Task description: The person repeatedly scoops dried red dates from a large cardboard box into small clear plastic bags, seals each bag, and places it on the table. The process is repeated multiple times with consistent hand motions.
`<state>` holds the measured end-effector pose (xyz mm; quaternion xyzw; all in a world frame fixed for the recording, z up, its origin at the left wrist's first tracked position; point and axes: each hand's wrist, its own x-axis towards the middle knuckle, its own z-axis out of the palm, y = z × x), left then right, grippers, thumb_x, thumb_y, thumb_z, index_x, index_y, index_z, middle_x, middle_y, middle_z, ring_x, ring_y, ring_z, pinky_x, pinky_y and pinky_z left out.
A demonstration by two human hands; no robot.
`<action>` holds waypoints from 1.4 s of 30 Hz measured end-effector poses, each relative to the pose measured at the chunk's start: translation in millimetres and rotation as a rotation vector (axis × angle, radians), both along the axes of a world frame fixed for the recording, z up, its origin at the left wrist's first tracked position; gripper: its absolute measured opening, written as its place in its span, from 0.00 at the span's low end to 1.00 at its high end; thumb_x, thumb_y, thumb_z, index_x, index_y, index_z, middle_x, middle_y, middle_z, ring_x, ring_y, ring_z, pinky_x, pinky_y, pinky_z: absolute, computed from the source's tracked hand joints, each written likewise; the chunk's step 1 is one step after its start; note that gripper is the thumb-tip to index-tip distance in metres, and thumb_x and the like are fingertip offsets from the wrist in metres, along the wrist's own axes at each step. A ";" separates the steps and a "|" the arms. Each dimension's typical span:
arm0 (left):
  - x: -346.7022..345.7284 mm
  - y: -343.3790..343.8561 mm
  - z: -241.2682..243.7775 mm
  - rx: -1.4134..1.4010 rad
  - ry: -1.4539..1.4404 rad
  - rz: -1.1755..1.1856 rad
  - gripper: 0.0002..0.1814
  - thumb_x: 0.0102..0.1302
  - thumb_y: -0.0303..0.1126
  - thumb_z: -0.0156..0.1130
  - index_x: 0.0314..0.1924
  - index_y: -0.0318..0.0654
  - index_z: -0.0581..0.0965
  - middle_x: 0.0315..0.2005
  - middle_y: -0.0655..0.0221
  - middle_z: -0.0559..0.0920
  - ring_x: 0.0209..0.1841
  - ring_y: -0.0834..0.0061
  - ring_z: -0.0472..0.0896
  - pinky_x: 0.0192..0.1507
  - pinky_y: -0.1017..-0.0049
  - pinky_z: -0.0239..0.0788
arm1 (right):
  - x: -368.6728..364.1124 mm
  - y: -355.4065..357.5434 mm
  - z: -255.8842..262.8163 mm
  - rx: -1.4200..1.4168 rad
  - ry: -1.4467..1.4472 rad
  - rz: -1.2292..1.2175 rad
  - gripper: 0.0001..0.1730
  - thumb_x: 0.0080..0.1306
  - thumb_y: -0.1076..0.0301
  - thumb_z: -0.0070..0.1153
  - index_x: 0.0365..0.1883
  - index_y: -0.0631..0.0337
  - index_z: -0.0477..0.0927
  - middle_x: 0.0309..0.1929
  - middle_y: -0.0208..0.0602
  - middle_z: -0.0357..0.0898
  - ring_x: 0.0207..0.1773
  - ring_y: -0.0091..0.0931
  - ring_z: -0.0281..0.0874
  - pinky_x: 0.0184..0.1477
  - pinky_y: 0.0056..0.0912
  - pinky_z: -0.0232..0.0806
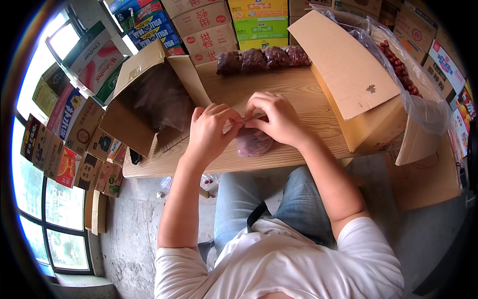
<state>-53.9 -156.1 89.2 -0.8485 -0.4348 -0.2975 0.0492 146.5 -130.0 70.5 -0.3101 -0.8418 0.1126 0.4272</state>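
Note:
Near the front edge of the wooden table [227,89] sits a clear plastic bag of dark red contents [254,144]. Above it, my left hand [213,127] pinches the gathered top of the bag between thumb and fingers. My right hand [274,117] grips the same top from the other side, and the two sets of fingertips almost meet. Part of the bag is hidden under the hands. Behind them, several filled bags [265,59] stand in a row at the table's far edge.
To the left, a cardboard box [129,101] lies with its opening facing right and clear plastic inside. On the right stands a large plastic-lined carton [351,71] holding red dates [399,69], its flap jutting over the table. Stacked cartons [205,26] line the back.

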 end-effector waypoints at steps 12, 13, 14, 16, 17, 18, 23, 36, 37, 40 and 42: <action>6.6 3.7 -1.0 -0.038 -0.033 -0.025 0.02 0.55 0.31 0.67 0.28 0.46 0.80 0.27 0.77 0.81 0.37 0.72 0.80 0.40 0.69 0.62 | 7.2 2.9 1.5 -0.017 0.022 0.023 0.10 0.53 0.75 0.67 0.30 0.63 0.77 0.35 0.40 0.79 0.42 0.42 0.77 0.45 0.40 0.68; 6.2 3.7 -0.3 -0.039 -0.023 -0.027 0.02 0.56 0.31 0.67 0.28 0.46 0.80 0.27 0.77 0.81 0.37 0.71 0.80 0.41 0.69 0.62 | 9.5 1.6 3.5 -0.076 0.043 0.042 0.10 0.54 0.75 0.67 0.30 0.63 0.77 0.35 0.40 0.79 0.42 0.42 0.77 0.45 0.40 0.68; 5.8 3.6 0.4 -0.040 -0.012 -0.029 0.02 0.56 0.31 0.67 0.28 0.46 0.80 0.27 0.77 0.81 0.37 0.71 0.80 0.41 0.69 0.63 | 10.8 1.0 4.7 -0.135 0.064 0.061 0.10 0.54 0.75 0.67 0.30 0.64 0.76 0.35 0.40 0.79 0.42 0.42 0.78 0.44 0.40 0.68; 7.2 3.4 1.9 -0.051 -0.016 -0.018 0.02 0.56 0.32 0.66 0.28 0.46 0.81 0.27 0.76 0.82 0.37 0.71 0.80 0.41 0.69 0.63 | 13.1 4.5 -0.2 -0.080 0.031 0.030 0.10 0.54 0.75 0.67 0.30 0.64 0.76 0.34 0.40 0.79 0.42 0.40 0.78 0.43 0.39 0.69; 7.8 3.6 2.2 -0.057 -0.019 -0.012 0.02 0.57 0.32 0.66 0.29 0.46 0.81 0.27 0.76 0.82 0.37 0.71 0.80 0.41 0.69 0.63 | 13.9 5.7 -2.0 -0.053 0.014 0.014 0.10 0.54 0.75 0.67 0.31 0.64 0.77 0.34 0.40 0.79 0.42 0.40 0.78 0.43 0.38 0.69; 7.4 4.2 1.9 -0.082 -0.039 -0.015 0.02 0.57 0.32 0.66 0.29 0.46 0.81 0.27 0.76 0.82 0.37 0.71 0.80 0.42 0.69 0.63 | 13.5 5.4 -2.2 -0.062 0.011 0.009 0.10 0.54 0.76 0.67 0.31 0.64 0.77 0.34 0.40 0.79 0.42 0.39 0.78 0.42 0.38 0.69; 3.5 4.5 3.0 -0.180 -0.064 -0.011 0.04 0.56 0.30 0.68 0.32 0.43 0.81 0.28 0.74 0.81 0.34 0.73 0.79 0.47 0.71 0.65 | 12.4 5.2 -3.7 -0.132 0.023 0.015 0.10 0.54 0.77 0.66 0.32 0.64 0.77 0.35 0.40 0.79 0.40 0.38 0.79 0.40 0.37 0.70; 9.9 1.2 1.6 -0.055 -0.009 -0.018 0.03 0.54 0.31 0.67 0.30 0.45 0.80 0.28 0.75 0.81 0.37 0.71 0.81 0.40 0.69 0.63 | 5.1 2.4 -0.1 -0.062 -0.019 0.020 0.10 0.54 0.75 0.67 0.31 0.63 0.77 0.34 0.40 0.80 0.42 0.41 0.79 0.44 0.41 0.69; 10.5 1.5 1.7 -0.048 -0.009 -0.023 0.04 0.54 0.31 0.67 0.30 0.45 0.80 0.28 0.75 0.81 0.37 0.71 0.81 0.40 0.69 0.63 | 5.3 2.6 -0.1 -0.062 -0.015 0.024 0.10 0.54 0.76 0.67 0.31 0.64 0.77 0.34 0.40 0.80 0.42 0.41 0.79 0.43 0.41 0.69; 10.1 3.8 0.9 -0.060 -0.009 -0.037 0.04 0.53 0.32 0.67 0.30 0.45 0.80 0.28 0.75 0.81 0.37 0.71 0.81 0.40 0.69 0.63 | 8.7 2.3 -0.4 -0.152 0.046 0.054 0.09 0.53 0.76 0.66 0.30 0.65 0.77 0.34 0.41 0.80 0.42 0.41 0.78 0.43 0.40 0.68; 10.5 4.6 1.1 -0.069 0.000 -0.040 0.04 0.53 0.32 0.67 0.30 0.45 0.80 0.28 0.75 0.81 0.37 0.71 0.81 0.40 0.69 0.63 | 13.1 3.2 -2.0 -0.188 0.077 0.065 0.10 0.53 0.76 0.66 0.30 0.65 0.77 0.34 0.41 0.80 0.41 0.41 0.78 0.43 0.40 0.68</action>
